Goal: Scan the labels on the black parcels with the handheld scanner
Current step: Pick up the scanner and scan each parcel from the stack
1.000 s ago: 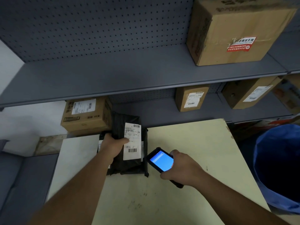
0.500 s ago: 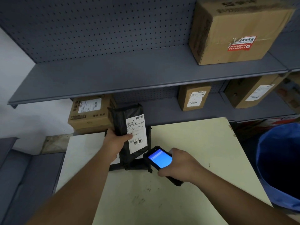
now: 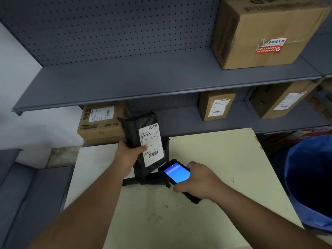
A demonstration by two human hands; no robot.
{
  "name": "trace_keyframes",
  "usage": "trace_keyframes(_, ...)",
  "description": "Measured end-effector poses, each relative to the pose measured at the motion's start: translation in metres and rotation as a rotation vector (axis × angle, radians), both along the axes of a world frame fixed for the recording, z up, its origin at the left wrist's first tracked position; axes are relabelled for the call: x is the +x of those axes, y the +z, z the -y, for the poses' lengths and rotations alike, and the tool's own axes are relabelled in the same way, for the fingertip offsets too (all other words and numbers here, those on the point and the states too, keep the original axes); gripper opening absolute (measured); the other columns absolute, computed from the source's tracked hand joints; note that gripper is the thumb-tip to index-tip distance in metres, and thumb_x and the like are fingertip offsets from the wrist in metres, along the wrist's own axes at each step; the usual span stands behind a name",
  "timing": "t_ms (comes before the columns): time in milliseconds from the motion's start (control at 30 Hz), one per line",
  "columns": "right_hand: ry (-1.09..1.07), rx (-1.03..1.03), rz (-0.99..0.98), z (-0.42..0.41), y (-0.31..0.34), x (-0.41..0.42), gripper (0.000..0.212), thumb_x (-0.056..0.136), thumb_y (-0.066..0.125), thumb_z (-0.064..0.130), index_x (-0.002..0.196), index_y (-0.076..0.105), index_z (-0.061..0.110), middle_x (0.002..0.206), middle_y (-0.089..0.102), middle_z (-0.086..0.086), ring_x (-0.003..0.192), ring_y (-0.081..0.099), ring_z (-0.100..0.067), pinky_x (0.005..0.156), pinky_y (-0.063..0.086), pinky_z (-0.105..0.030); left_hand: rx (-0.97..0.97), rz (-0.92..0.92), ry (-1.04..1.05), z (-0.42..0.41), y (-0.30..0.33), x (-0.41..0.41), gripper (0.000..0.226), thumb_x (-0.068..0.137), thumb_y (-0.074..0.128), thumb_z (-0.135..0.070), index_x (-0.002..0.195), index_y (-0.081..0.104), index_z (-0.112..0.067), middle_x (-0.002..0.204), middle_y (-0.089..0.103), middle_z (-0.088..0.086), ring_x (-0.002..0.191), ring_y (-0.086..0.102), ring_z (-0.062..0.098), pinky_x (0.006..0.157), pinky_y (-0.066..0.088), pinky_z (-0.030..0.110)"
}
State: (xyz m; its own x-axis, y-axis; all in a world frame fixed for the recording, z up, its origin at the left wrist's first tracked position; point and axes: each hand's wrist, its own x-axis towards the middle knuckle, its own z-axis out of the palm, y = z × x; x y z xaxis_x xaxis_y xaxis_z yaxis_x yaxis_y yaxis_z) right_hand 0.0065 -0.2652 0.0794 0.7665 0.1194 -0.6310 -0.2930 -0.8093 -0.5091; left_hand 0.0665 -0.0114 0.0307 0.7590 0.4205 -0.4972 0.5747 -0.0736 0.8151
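Big grey shelves (image 3: pixel 161 81) are filling the far side, with holes dotted all over the back wall. A large brown box (image 3: pixel 265 33) is sitting on the top shelf at the far right. Three smaller brown boxes are sitting on the shelf below it, one at the left (image 3: pixel 102 123) and two at the right. A pale yellow table (image 3: pixel 206 177) is standing in front of the shelves, and a blue bin (image 3: pixel 310 186) is standing just beside it on the right.

The left hand (image 3: pixel 126 155) is lifting a black parcel (image 3: pixel 142 144) up off the table, at the far left part of it. The fingers are wrapping around the parcel's left edge and the thumb is pressing on its white label (image 3: pixel 151 144), which is facing the person. More black parcels (image 3: pixel 154 178) are lying flat on the table under it.

The right hand (image 3: pixel 199 180) is gripping the handheld scanner (image 3: pixel 177 174), fingers curling tightly around it. The scanner's blue screen is glowing, and its far end is almost touching the lifted parcel's near corner.
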Motion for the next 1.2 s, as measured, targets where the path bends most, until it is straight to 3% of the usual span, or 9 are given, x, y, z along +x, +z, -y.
trace_keyframes(200, 0.011, -0.003, 0.001, -0.001, 0.0, -0.003, 0.056, 0.067, 0.087, 0.048, 0.106, 0.057, 0.021, 0.1, 0.063, 0.005, 0.096, 0.07, -0.02, 0.07, 0.053, -0.034, 0.006, 0.009, 0.017, -0.004, -0.003, 0.0, 0.061, 0.077, 0.091, -0.01, 0.124, 0.053, -0.02, 0.126, 0.072, 0.004, 0.114, 0.071, 0.03, 0.097, 0.058, 0.047)
trace_keyframes(333, 0.009, -0.004, -0.005, -0.002, -0.002, -0.004, 0.055, 0.068, 0.087, 0.047, 0.106, 0.057, 0.021, 0.101, 0.063, 0.004, 0.097, 0.069, -0.021, 0.07, 0.052, -0.033, -0.013, 0.024, 0.02, -0.004, -0.002, -0.001, 0.066, 0.079, 0.089, -0.007, 0.134, 0.053, -0.012, 0.118, 0.069, 0.001, 0.104, 0.069, 0.026, 0.085, 0.056, 0.039)
trace_keyframes(600, -0.009, -0.007, 0.005, 0.002, -0.001, -0.003, 0.054, 0.071, 0.087, 0.045, 0.109, 0.057, 0.021, 0.099, 0.062, 0.005, 0.095, 0.068, -0.02, 0.071, 0.052, -0.033, -0.018, 0.004, 0.017, -0.003, -0.009, 0.002, 0.069, 0.079, 0.089, -0.008, 0.137, 0.052, -0.013, 0.134, 0.07, 0.007, 0.121, 0.069, 0.034, 0.103, 0.057, 0.054)
trace_keyframes(733, -0.026, -0.012, 0.008, 0.01, -0.001, -0.002, 0.054, 0.071, 0.086, 0.045, 0.108, 0.055, 0.021, 0.098, 0.061, 0.005, 0.087, 0.063, -0.017, 0.068, 0.051, -0.031, -0.012, -0.013, -0.008, 0.005, -0.014, 0.005, 0.074, 0.076, 0.092, -0.014, 0.139, 0.053, -0.012, 0.134, 0.071, 0.006, 0.122, 0.068, 0.034, 0.104, 0.055, 0.057)
trace_keyframes(833, -0.049, -0.019, 0.009, 0.02, -0.004, -0.002, 0.054, 0.07, 0.086, 0.045, 0.107, 0.055, 0.021, 0.1, 0.063, 0.004, 0.091, 0.067, -0.018, 0.069, 0.054, -0.033, -0.006, -0.036, -0.025, 0.017, -0.02, 0.008, 0.074, 0.075, 0.093, -0.02, 0.139, 0.055, -0.012, 0.133, 0.071, 0.007, 0.12, 0.068, 0.034, 0.106, 0.054, 0.058)
trace_keyframes(1200, -0.176, -0.034, -0.011, 0.076, -0.014, -0.001, 0.055, 0.064, 0.084, 0.046, 0.104, 0.055, 0.022, 0.097, 0.065, 0.004, 0.089, 0.07, -0.017, 0.08, 0.064, -0.041, -0.162, -0.139, -0.125, 0.091, -0.061, 0.026, 0.032, 0.083, 0.087, -0.022, 0.112, 0.077, -0.017, 0.11, 0.082, 0.007, 0.1, 0.077, 0.03, 0.098, 0.06, 0.052)
